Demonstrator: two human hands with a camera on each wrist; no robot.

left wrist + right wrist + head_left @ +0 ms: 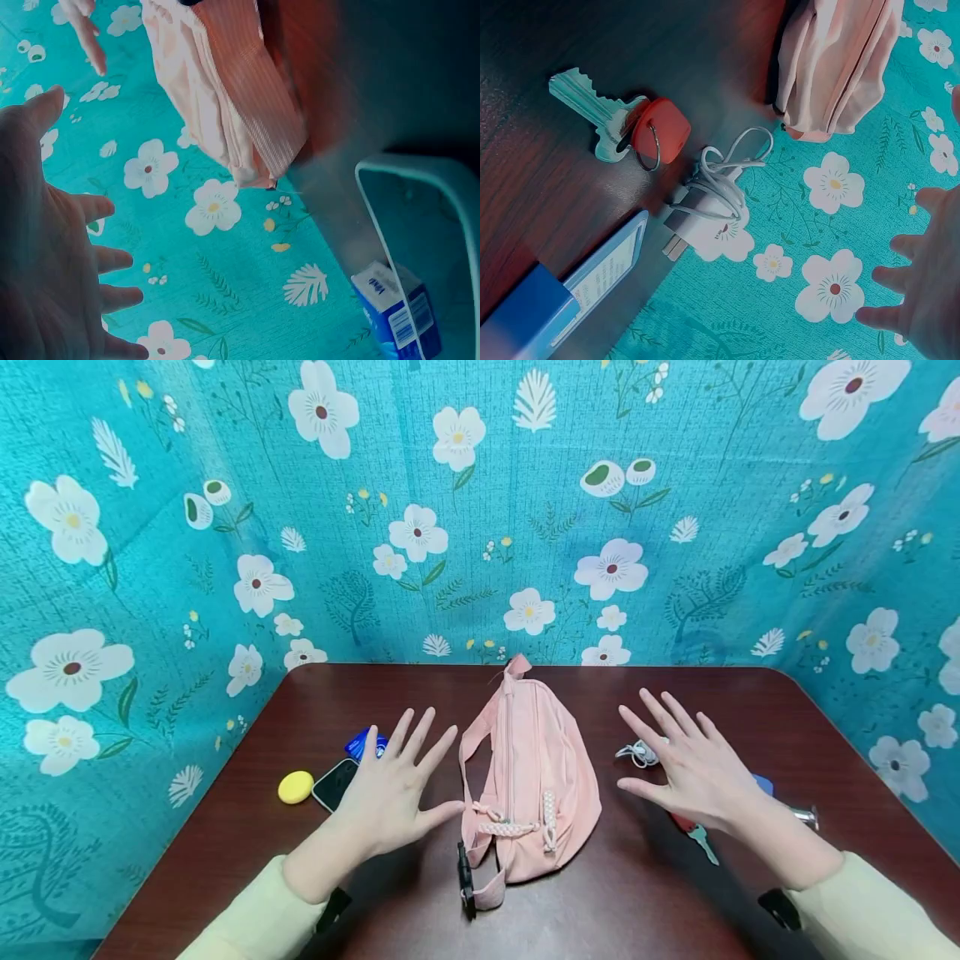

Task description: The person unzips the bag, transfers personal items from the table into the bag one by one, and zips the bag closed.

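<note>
A pink sling bag (540, 752) lies in the middle of the table, its zip running lengthwise and a black buckle (466, 881) at its near end. To its left hovers my left hand (386, 797), fingers spread, holding nothing. My right hand (693, 772) is likewise spread and holds nothing, on the bag's right side. Partly behind the left hand are a dark-screened phone (335, 783) and a blue packet (405, 315) with a barcode. Under the right hand lie a white charger (705, 206) with its cable bundled and a key (592, 109) with a red fob (662, 129).
A yellow round object (296, 787) sits left of the phone. Beyond the right hand are a blue sleeve-like item (532, 315) with a printed card in it and a shiny metal piece (807, 817), mostly hidden. A teal floral cloth (465, 527) hangs behind the brown table (600, 910).
</note>
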